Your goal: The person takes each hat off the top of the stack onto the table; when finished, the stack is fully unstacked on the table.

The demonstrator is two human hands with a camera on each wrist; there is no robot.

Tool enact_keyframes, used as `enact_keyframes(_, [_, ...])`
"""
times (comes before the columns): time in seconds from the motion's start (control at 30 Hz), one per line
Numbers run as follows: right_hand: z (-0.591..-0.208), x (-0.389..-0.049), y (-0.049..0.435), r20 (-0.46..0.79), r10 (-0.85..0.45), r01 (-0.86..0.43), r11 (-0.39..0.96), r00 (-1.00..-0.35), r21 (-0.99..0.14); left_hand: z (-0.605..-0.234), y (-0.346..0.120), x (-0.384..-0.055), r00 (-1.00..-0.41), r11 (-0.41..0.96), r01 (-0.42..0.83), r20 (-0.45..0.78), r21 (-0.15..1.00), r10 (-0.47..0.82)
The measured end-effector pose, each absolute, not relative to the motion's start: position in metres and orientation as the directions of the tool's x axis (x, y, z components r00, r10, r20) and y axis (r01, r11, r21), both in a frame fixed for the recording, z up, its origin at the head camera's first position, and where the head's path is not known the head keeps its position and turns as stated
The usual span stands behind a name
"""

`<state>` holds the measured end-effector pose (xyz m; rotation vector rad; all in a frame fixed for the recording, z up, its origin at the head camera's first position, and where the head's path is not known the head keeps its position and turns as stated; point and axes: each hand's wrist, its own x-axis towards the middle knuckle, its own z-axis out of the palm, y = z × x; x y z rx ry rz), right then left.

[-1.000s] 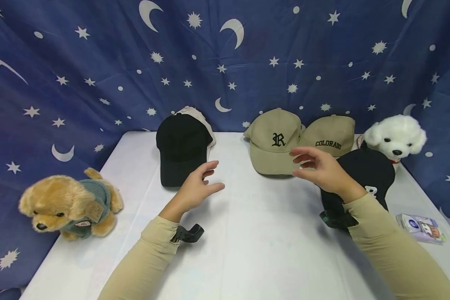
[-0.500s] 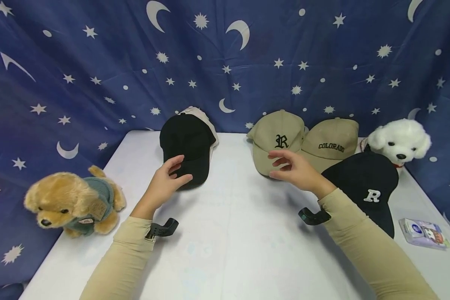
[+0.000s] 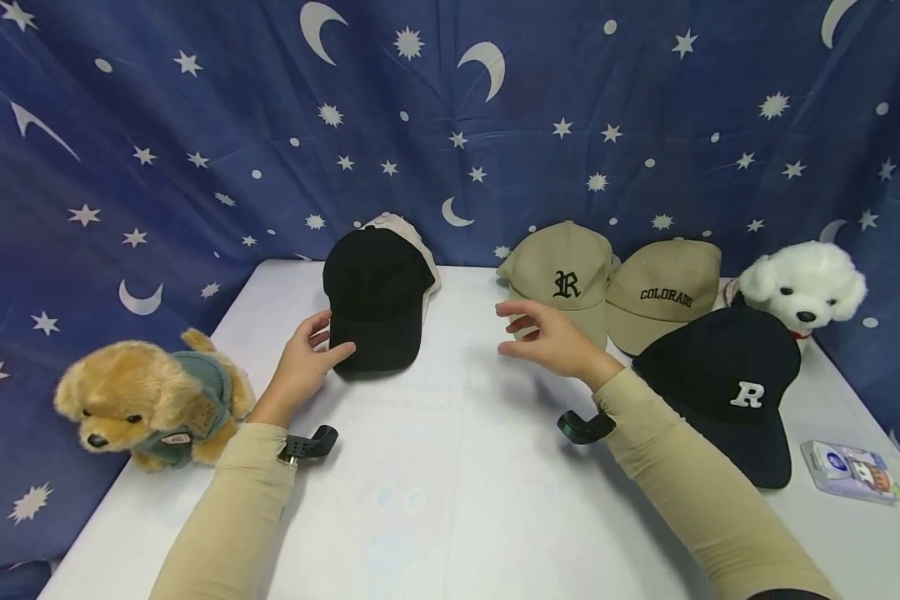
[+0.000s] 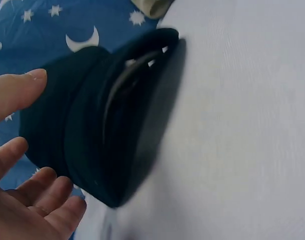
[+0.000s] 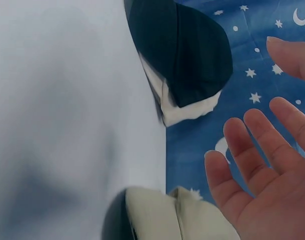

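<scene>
My left hand (image 3: pixel 303 358) is beside the left edge of a plain black cap (image 3: pixel 378 275), its thumb and fingers spread. In the left wrist view the thumb overlaps the cap (image 4: pixel 87 115), and I cannot tell whether it touches. A pale cap (image 3: pixel 405 227) stands behind the black one, mostly hidden. My right hand (image 3: pixel 551 337) holds nothing, its fingers parted, and it covers part of a tan cap (image 3: pixel 566 258) with a black R. In the right wrist view, the black cap (image 5: pixel 192 55) lies beyond the right hand's fingers.
A tan COLORADO cap (image 3: pixel 663 283) and a black cap (image 3: pixel 735 375) with a white R stand right. Beyond sits a white plush dog (image 3: pixel 802 279); a purple packet (image 3: pixel 851 471) lies nearer. A brown plush dog (image 3: pixel 150 396) is left on the white table (image 3: pixel 450 500).
My left hand has moved left to the black cap's side. The right hand has also moved left, away from the black R cap, uncovering it. The caps stay put.
</scene>
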<state>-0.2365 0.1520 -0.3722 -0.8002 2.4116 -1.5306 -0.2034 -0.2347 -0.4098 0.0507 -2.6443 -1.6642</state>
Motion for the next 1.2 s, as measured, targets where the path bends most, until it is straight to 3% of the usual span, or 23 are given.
enact_keyframes(0.47, [-0.369,-0.253,0.114,0.14,-0.543,-0.366,0.335,-0.828,-0.869,-0.419,-0.247,-0.225,-0.991,0.323,-0.129,-0.109,0.937,-0.08])
enact_keyframes(1.2, [-0.369,-0.268,0.088,0.086,-0.526,-0.325,0.381,-0.846,-0.866,-0.418,-0.247,-0.24,-0.988,0.364,-0.136,-0.155,0.922,0.024])
